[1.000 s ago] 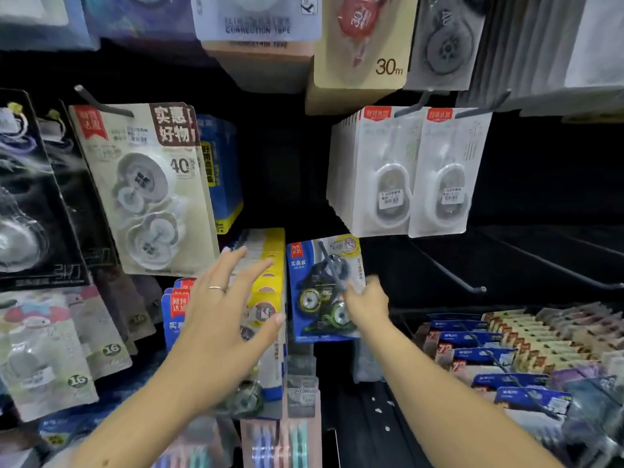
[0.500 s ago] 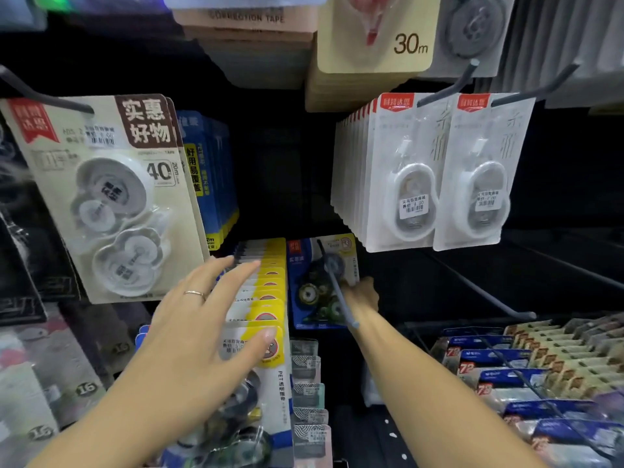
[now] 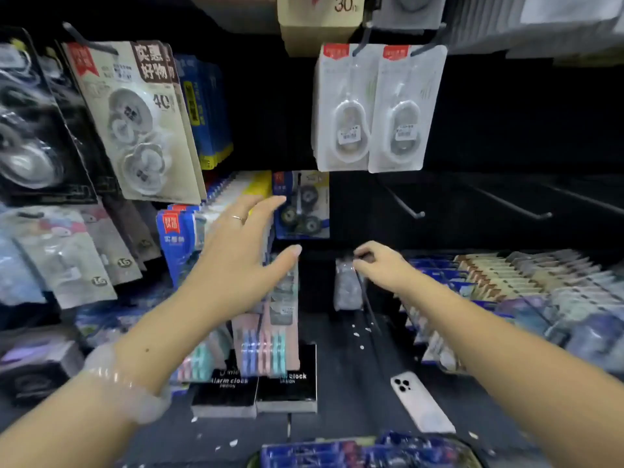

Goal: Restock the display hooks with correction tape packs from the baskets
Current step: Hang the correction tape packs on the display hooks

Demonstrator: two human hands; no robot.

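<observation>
Left hand (image 3: 236, 255) spread wide, gripping nothing, near blue pack (image 3: 301, 204) on hook. Right hand (image 3: 380, 266) pinching clear packet (image 3: 346, 285). Packs look light, stiff-carded, blister slippery — best pinched at card edge.

Blue pack (image 3: 301, 204) with black wheels; white packs (image 3: 374, 109) with red tabs; beige card (image 3: 141, 119) with brown label; white phone (image 3: 420, 407); black boxes (image 3: 256, 390).
</observation>
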